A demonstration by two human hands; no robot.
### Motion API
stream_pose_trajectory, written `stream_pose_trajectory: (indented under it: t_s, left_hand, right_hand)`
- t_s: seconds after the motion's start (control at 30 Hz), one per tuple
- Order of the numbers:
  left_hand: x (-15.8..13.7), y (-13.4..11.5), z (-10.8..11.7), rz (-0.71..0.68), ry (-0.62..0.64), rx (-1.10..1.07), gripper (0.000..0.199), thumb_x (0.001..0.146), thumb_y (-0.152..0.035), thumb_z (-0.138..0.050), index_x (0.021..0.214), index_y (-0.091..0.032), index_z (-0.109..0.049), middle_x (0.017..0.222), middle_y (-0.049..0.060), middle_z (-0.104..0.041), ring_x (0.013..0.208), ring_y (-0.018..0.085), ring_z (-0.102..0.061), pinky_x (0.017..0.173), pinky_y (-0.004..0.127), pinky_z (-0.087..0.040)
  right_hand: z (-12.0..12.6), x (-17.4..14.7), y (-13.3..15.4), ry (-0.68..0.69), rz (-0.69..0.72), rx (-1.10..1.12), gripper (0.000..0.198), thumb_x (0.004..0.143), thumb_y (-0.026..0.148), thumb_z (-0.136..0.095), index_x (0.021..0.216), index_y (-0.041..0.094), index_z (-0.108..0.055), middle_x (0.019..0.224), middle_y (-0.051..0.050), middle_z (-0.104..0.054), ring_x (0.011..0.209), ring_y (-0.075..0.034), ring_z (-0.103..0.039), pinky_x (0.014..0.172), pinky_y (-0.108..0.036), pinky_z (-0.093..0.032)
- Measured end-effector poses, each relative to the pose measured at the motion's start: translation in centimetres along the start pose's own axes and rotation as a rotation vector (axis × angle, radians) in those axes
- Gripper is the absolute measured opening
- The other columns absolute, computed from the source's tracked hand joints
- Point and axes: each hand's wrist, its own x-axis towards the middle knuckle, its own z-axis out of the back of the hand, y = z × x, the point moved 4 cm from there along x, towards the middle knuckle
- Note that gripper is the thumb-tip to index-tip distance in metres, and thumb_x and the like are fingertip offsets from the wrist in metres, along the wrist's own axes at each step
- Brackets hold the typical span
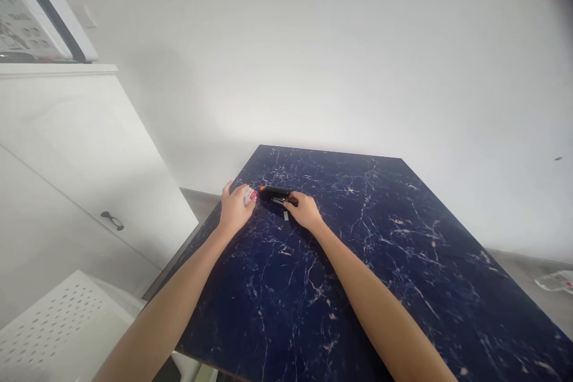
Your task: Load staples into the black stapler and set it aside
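Note:
My left hand [236,210] is closed around a small white and red box [250,196], near the table's left edge. Just right of it lies a black stapler [276,190] with an orange bit at its left end; a shiny metal part shows along its lower side. The fingers of my right hand [305,210] are closed on the stapler's right end. A small light-grey strip [286,215] lies on the table just below the stapler. Fine details of the stapler are too small to make out.
The dark blue marbled table [358,239] reaches up to a white wall [340,54]. A white cabinet [80,149] stands on the left with a boxy white appliance [49,6] on top. A white perforated seat [58,322] is at lower left. Clear plastic [555,280] lies at far right.

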Motion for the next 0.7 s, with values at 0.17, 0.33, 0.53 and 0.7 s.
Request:
stream_pose_trajectory:
  t_s: [0.17,0.33,0.53,0.7]
  left_hand:
    - [-1.2,-3.3,-0.1,-0.219,0.028,0.066,0.035,0.092,-0.037,-0.062,0.123,-0.023,-0.068,0.121,0.009,-0.071,0.132,0.036,-0.048,0.112,0.053,-0.039]
    - [-1.5,-3.8,-1.2,-0.298,0.108,0.081,0.053,0.103,-0.045,-0.044,0.150,-0.022,-0.049,0.160,0.011,-0.041,0.147,0.035,-0.035,0.121,0.056,-0.029]
    - [-0.6,-2.2,-2.4,-0.285,0.218,0.082,0.055,0.107,-0.046,-0.032,0.155,-0.022,-0.041,0.161,0.009,-0.040,0.150,0.034,-0.032,0.121,0.057,-0.029]
    - [-0.4,-2.2,-2.7,-0.287,0.159,0.039,0.051,0.106,-0.043,-0.036,0.149,-0.018,-0.048,0.151,0.013,-0.052,0.142,0.031,-0.044,0.120,0.052,-0.035]
  right_hand:
    - [0.0,0.3,-0.8,-0.060,-0.052,0.186,0.014,0.084,0.020,-0.070,0.098,0.023,-0.070,0.096,-0.002,-0.076,0.089,-0.018,-0.071,0.086,-0.030,-0.054]
    - [-0.4,0.5,-1.2,-0.054,-0.011,0.240,0.014,0.084,0.019,-0.068,0.097,0.024,-0.066,0.095,0.000,-0.075,0.087,-0.016,-0.072,0.085,-0.030,-0.055]
    - [-0.8,0.3,-1.1,-0.065,0.031,0.208,0.023,0.085,0.014,-0.066,0.105,0.024,-0.062,0.098,-0.001,-0.074,0.090,-0.017,-0.072,0.088,-0.032,-0.056]
    - [-0.8,0.2,-0.8,-0.071,0.041,0.154,0.033,0.088,0.014,-0.065,0.118,0.023,-0.059,0.105,-0.005,-0.075,0.096,-0.020,-0.072,0.091,-0.035,-0.057]
